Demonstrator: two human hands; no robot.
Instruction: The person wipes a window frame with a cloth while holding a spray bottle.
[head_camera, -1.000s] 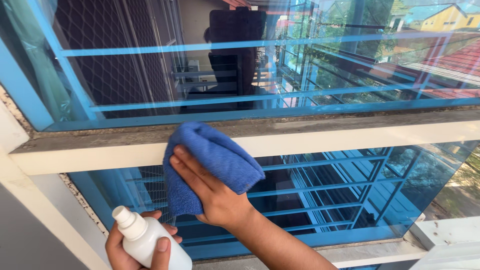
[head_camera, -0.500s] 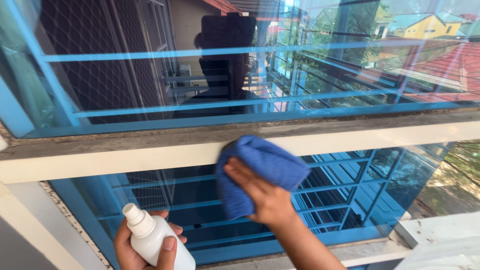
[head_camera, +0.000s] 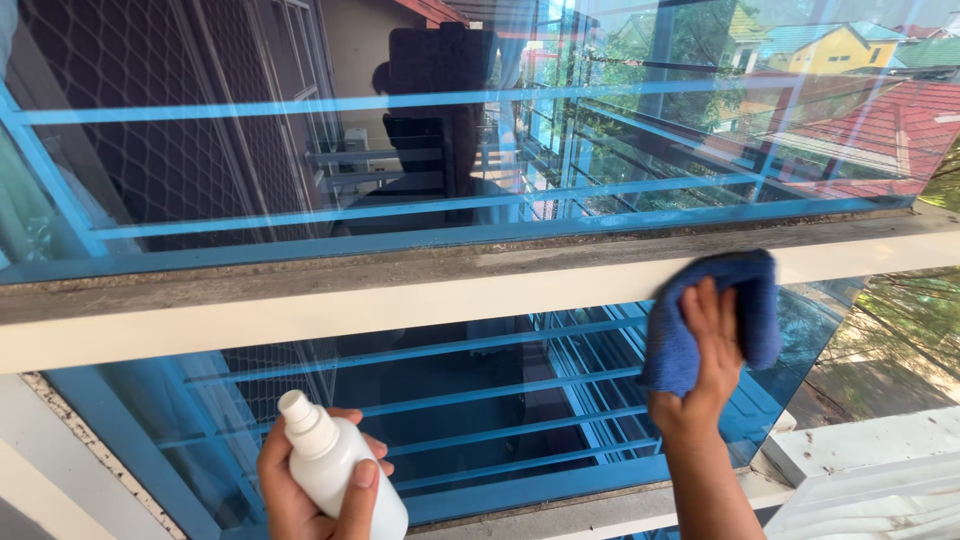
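The right hand (head_camera: 700, 370) is pressing a blue cloth (head_camera: 715, 315) flat against the lower pane (head_camera: 480, 400), near its right end just under the white bar (head_camera: 400, 300), fingers spread over the cloth. The left hand (head_camera: 310, 490) is clenching a white bottle (head_camera: 335, 465) upright below the pane.

Lower window pane (head_camera: 480, 400) bare between white spray bottle (head_camera: 335, 470) at lower left and blue cloth (head_camera: 715, 320) at the pane's right end, so there's room to pass there. White crossbar (head_camera: 300, 320) bounds the pane above, sill (head_camera: 600, 515) below. Cloth overlaps the crossbar's lower edge.
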